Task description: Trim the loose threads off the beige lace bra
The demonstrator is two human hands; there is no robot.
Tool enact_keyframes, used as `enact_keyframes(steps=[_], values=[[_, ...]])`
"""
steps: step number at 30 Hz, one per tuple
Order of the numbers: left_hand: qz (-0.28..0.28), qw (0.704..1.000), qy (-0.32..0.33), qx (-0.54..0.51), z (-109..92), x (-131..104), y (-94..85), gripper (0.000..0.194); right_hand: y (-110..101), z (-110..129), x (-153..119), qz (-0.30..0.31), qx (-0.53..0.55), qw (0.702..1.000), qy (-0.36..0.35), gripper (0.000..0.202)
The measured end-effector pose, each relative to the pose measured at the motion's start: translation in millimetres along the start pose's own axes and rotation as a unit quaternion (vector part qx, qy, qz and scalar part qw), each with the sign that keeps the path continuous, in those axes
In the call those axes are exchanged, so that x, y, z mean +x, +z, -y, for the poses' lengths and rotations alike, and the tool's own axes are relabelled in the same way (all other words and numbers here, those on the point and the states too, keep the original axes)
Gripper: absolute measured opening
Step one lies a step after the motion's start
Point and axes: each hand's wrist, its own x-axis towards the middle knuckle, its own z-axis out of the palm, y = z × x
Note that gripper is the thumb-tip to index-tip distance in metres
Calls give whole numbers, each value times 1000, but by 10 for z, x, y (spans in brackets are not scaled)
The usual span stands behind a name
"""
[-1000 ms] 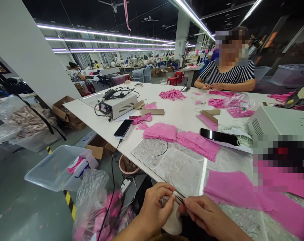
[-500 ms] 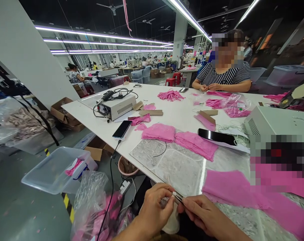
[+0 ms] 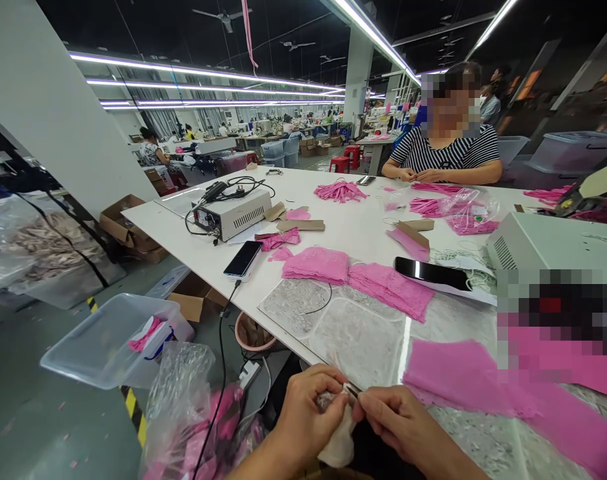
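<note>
At the near edge of the table, my left hand is closed on a piece of off-white cloth, which hangs below its fingers. My right hand pinches a thin dark metal tool, perhaps tweezers, its tip touching the cloth at my left fingertips. Both hands nearly meet. Flat pink fabric lies right of them on the table, and two pink fabric stacks lie farther back.
A grey box with cables and a phone stand at the left of the white table. Another phone lies at the right. Opposite sits a person in a striped top. A clear bin is on the floor.
The metal tool now shows less between my hands, and my right hand has shifted slightly left. More of the off-white cloth shows beneath my left hand.
</note>
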Motion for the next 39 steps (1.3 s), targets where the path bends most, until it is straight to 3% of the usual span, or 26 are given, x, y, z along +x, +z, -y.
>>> enact_keyframes(steps=[5,9,15,20,23,28,33,36,39], values=[[33,999,-13,-29,-58,33,-69,11,-98,80,12,-34,24,998,-52,49],[61,998,-4,-30,-99,73,-176,7,-112,191,60,-44,-86,986,-139,33],[121,992,-28,-9,-132,33,-247,11,-11,233,140,-36,-189,970,-148,17],[125,990,-45,38,-199,12,-302,17,36,224,118,-59,-172,967,-177,28],[126,990,-54,42,-253,-1,-353,20,83,190,94,-62,-119,979,-152,32],[135,987,-83,-20,-263,-13,-369,24,111,156,68,-17,-1,995,-100,35],[145,979,-140,3,-227,-15,-278,20,84,273,26,-52,-90,981,-161,31],[126,986,-111,22,-247,-46,-242,23,79,287,16,-44,-86,981,-166,32],[103,993,-60,9,-255,-73,-242,28,86,199,48,-23,-15,991,-131,33]])
